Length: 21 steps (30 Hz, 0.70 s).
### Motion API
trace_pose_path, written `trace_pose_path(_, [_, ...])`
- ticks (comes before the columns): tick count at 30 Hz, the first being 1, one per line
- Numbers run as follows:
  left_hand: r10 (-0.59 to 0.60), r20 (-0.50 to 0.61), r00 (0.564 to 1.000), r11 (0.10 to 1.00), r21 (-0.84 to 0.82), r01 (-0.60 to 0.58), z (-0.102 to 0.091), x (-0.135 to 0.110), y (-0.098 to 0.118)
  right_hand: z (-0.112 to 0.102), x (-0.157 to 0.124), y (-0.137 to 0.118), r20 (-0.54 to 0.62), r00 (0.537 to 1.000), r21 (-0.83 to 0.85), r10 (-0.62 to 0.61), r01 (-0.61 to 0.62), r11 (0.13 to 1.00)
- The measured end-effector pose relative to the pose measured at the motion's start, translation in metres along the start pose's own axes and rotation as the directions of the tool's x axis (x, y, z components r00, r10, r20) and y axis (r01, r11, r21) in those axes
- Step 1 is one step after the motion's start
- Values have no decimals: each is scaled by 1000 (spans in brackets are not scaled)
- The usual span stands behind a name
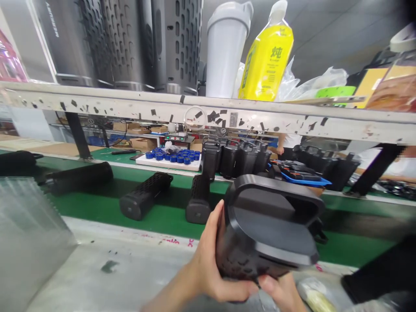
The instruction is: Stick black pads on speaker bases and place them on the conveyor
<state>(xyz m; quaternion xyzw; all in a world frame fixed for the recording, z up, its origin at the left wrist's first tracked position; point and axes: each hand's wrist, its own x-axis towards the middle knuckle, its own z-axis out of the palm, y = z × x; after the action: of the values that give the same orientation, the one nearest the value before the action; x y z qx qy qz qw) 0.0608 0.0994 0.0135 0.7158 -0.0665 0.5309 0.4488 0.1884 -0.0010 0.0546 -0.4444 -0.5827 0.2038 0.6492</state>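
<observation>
My left hand [211,264] grips the left side of a black perforated speaker housing [269,225], its oval end cap turned toward me. My right hand [284,292] holds the same housing from underneath, only the thumb and part of the palm showing. Both hands keep it above the grey workbench edge [130,264], just in front of the green conveyor belt [162,216].
Three black housings [144,195] [199,197] [78,177] lie on the belt. Behind stand a white tray of blue caps [172,158], several upright black units [237,158], and a blue tray [305,177]. An overhead shelf [208,112] carries grey tubes, a white cup and a yellow bottle. A clear bag [26,234] lies left.
</observation>
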Motion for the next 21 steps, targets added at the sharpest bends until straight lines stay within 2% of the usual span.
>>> trace_pose_path(4, [-18, -1, 1000, 1000, -15, 18, 2, -1, 2, 4, 3, -8, 72, 997, 7, -26, 26, 1000])
trace_pose_path(8, [-32, -11, 999, 998, -60, 31, 5, 1, 5, -1, -4, -1, 75, 997, 37, 32, -35, 999])
trace_pose_path(13, [-126, -33, 992, 992, -10, 125, 9, 1, 9, -8, -20, 25, -64, 983, 145, 173, -163, 976])
trace_pose_path(18, [-245, -25, 969, 969, 20, 246, 7, 7, 18, -19, -19, 54, -195, 961, 179, 198, -164, 970])
trace_pose_path(21, [-328, -56, 943, 945, -45, 325, 4, 17, 28, -9, -12, 54, -243, 942, 203, 231, -183, 962])
